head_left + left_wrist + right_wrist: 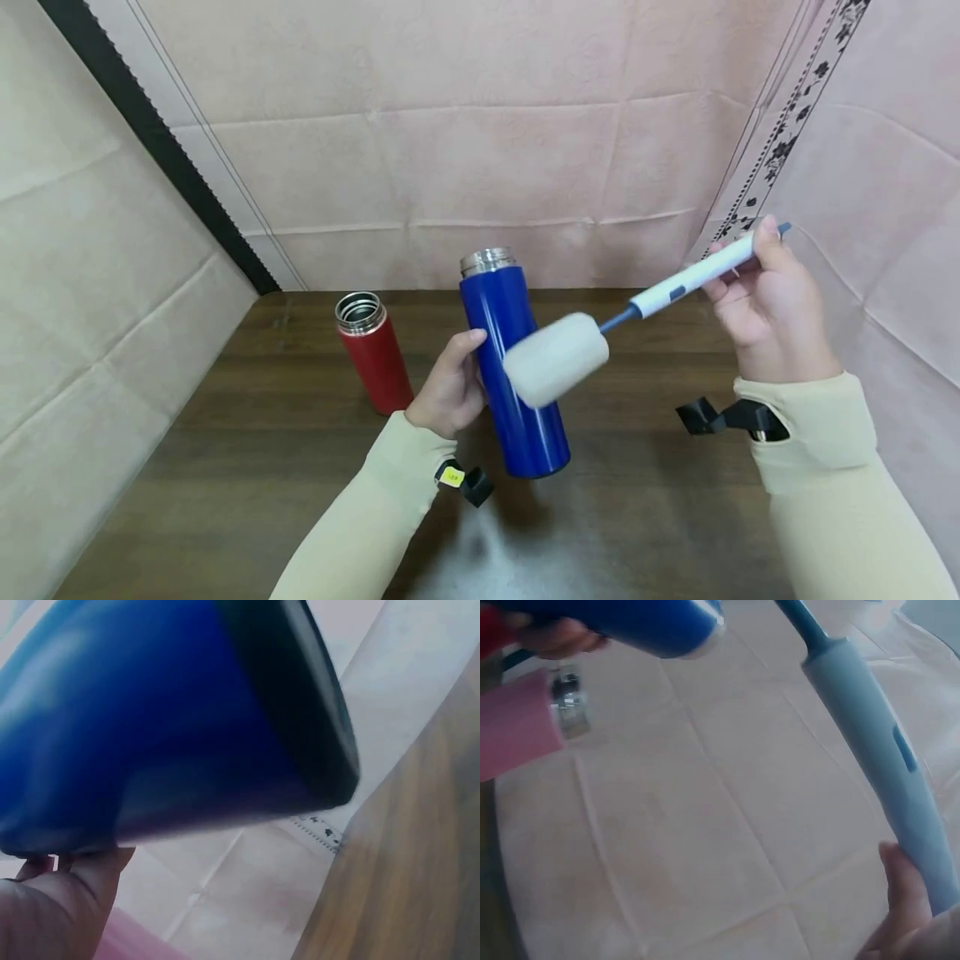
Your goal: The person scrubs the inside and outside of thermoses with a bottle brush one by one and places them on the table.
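My left hand (pixel 453 387) grips a blue thermos bottle (pixel 517 375) at its left side; the bottle leans slightly, its bare metal neck upward. Between thumb and fingers, my right hand (pixel 776 312) holds a sponge bottle brush (pixel 693 273) by the end of its light blue handle. Its white sponge head (pixel 557 358) overlaps the front of the blue bottle in the head view; whether they touch I cannot tell. The blue bottle (pixel 150 720) fills much of the left wrist view. In the right wrist view the brush handle (pixel 870 735) slants down to the thumb.
A red bottle (pixel 375 358) without a lid stands left of my left hand. The right wrist view has a pinkish bottle (pixel 521 724) with a metal neck; I cannot tell if it is the same one. Pale cloth (pixel 450 167) walls surround the brown wooden table (pixel 247 475).
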